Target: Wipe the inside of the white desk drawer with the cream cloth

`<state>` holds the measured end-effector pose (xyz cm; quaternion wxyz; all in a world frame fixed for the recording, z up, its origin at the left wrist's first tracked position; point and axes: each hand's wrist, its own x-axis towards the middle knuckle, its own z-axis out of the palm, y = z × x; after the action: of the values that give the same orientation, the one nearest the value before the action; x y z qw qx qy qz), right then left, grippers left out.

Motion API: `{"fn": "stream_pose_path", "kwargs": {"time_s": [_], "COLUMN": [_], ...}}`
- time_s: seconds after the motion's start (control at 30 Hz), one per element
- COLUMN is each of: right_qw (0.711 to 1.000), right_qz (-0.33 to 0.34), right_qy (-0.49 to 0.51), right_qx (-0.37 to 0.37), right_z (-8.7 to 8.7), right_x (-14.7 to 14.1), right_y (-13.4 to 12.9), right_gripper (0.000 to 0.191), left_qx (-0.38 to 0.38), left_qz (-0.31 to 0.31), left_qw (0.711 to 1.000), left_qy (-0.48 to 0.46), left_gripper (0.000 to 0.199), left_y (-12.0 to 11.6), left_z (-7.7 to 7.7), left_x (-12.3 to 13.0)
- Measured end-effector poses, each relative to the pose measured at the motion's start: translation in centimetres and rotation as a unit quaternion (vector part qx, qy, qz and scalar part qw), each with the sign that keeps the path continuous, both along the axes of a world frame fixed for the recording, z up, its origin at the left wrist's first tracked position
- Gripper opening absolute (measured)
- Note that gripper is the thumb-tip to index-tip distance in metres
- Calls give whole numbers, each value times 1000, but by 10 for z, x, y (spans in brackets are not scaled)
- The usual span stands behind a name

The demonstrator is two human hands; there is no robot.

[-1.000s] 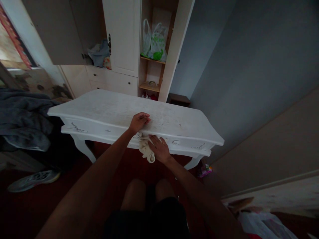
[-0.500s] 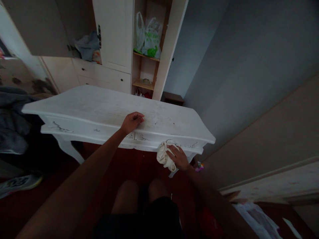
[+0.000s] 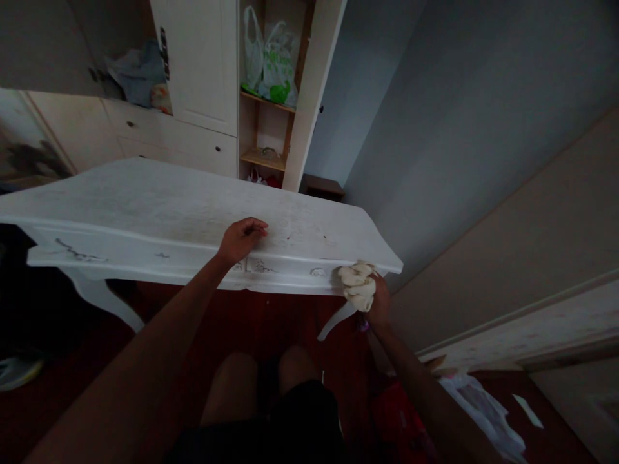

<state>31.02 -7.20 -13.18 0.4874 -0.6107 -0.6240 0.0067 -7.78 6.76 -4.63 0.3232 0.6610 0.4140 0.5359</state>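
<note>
A white desk [image 3: 159, 193] with a curved front and carved drawer trim stands before me, its top smudged grey. My left hand [image 3: 240, 238] rests at the front edge of the top. Its fingers are loosely bent, with a small gap at the thumb and nothing visible in them. A bunched cream-coloured cloth [image 3: 358, 287] is in my right hand [image 3: 380, 299], pressed against the desk's front near its right corner. The cloth hides part of the trim there, and some of the right fingers are out of sight behind it.
Behind the desk is a white wardrobe [image 3: 206, 71] with open doors and plastic bags [image 3: 278, 67] on a shelf. A grey wall [image 3: 464, 129] runs along the right. On the red floor lie a white plastic bag [image 3: 483, 412] and, at left, a shoe [image 3: 19, 372].
My right hand has slid the cloth rightward along the desk front, toward the corner. The left hand stays at the front edge. The view has shifted slightly right.
</note>
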Motion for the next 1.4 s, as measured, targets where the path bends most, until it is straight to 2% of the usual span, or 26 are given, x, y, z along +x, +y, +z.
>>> {"fn": "stream_pose_path", "kwargs": {"time_s": [0.1,0.23,0.33,0.43,0.53,0.6,0.7,0.8,0.97,1.1,1.2,1.27,1.33,1.4], "right_qw": [997,986,975,963,951,943,922,896,904,880,896,908,928,947], "right_qz": [-6,37,55,94,117,135,197,255,191,184,116,81,63,75], "right_qy": [-28,-87,-161,-221,-257,-266,-295,-338,-364,-429,-427,-411,-365,-306], "right_qx": [78,135,145,121,129,148,154,134,114,91,38,15,25,72], "right_z": [-12,-20,-15,-11,-18,-27,-40,-49,-54,-51,-42,-29,-7,26], "right_x": [-36,-103,-162,-214,-246,-249,-228,-190,-120,-55,-2,29,50,59], "right_y": [5,16,29,46,59,64,65,62,51,34,16,3,-9,-17], "right_gripper": [48,44,36,31,27,27,28,28,25,24,30,31,34,39], "left_qx": [24,33,32,28,27,29,39,36,40,44,43,49,52,52], "left_qz": [8,7,4,12,24,25,30,44,46,58,64,70,79,84], "left_qw": [999,998,998,998,997,996,995,994,992,990,988,986,984,983], "left_qy": [34,51,52,51,65,78,90,99,107,120,133,143,150,155], "left_gripper": [22,23,24,25,26,26,27,26,26,26,25,25,26,27], "left_y": [-2,-3,-2,-2,-2,-2,-1,-1,-2,-4,-5,-5,-6,-7], "left_z": [1,1,0,-1,-1,-2,-2,-3,-3,-1,1,1,1,1], "left_x": [2,2,2,2,2,2,2,2,2,2,3,4,5,5]}}
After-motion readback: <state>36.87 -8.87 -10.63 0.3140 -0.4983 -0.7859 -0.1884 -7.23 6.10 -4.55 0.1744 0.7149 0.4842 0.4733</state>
